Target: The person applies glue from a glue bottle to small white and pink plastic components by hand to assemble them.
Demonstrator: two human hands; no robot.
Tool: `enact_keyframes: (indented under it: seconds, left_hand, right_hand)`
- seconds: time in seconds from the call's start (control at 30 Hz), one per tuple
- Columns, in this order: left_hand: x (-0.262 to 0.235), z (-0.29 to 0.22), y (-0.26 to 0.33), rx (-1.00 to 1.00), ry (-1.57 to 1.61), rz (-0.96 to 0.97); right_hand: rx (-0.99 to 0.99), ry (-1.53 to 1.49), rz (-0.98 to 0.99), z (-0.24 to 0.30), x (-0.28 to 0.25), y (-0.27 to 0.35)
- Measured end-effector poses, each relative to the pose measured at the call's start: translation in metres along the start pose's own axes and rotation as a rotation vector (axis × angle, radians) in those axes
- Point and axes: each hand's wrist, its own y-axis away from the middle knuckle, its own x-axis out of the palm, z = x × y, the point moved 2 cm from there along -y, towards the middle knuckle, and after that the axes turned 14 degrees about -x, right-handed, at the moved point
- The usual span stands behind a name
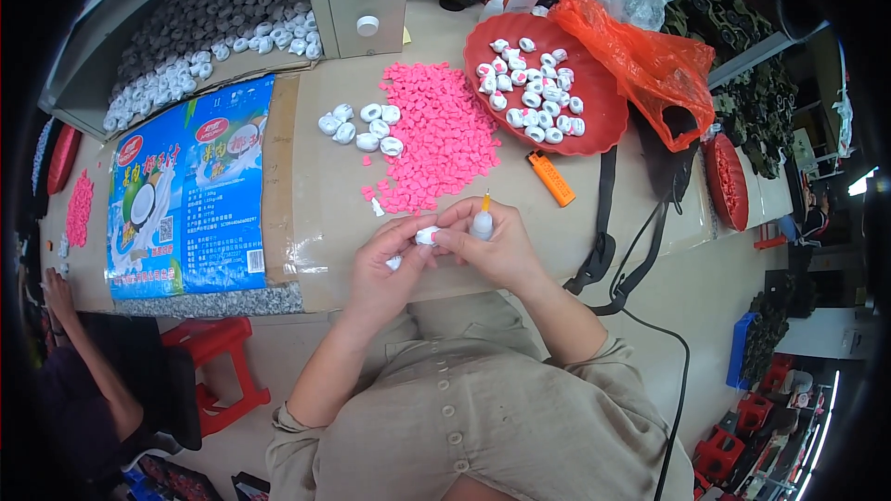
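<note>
My left hand (390, 255) and my right hand (492, 246) meet over the front edge of the table. Both pinch a small white plastic part (426, 236) between their fingertips. My right hand also grips a small white glue bottle (483, 223) with a thin orange nozzle pointing up. Just beyond my hands lies a heap of small pink pieces (436, 134). A cluster of several white parts (362, 125) sits left of that heap.
A red tray (603, 116) holds several white parts with pink inserts. An orange lighter (551, 177) lies beside it, an orange plastic bag (650, 60) behind. A blue printed sack (190, 186) covers the table's left. Another person's arm (70, 315) shows at lower left by a red stool (218, 366).
</note>
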Motion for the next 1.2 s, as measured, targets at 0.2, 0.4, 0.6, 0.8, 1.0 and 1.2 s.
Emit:
enact_keyframes:
  seconds: [0.2, 0.4, 0.6, 0.8, 1.0, 1.2]
  left_hand:
    - [0.0, 0.002, -0.003, -0.054, 0.062, -0.027]
    - [0.001, 0.006, -0.005, -0.133, 0.082, -0.101]
    - [0.001, 0.005, -0.004, -0.129, 0.084, -0.138]
    - [0.005, -0.002, -0.003, -0.181, 0.169, -0.157]
    - [-0.016, -0.028, 0.0, -0.391, 0.7, -0.074]
    - [-0.066, -0.064, -0.044, -0.127, -0.118, -0.327]
  right_hand:
    - [-0.077, -0.038, -0.051, -0.001, 0.005, 0.0]
    - [-0.085, -0.001, -0.026, 0.0, 0.006, 0.001]
    - [-0.122, -0.056, -0.023, -0.005, 0.009, 0.0]
    - [-0.154, -0.027, -0.042, -0.006, 0.008, -0.001]
    - [-0.142, -0.387, -0.06, -0.01, -0.006, 0.0]
    - [-0.162, -0.45, -0.059, -0.012, -0.006, -0.001]
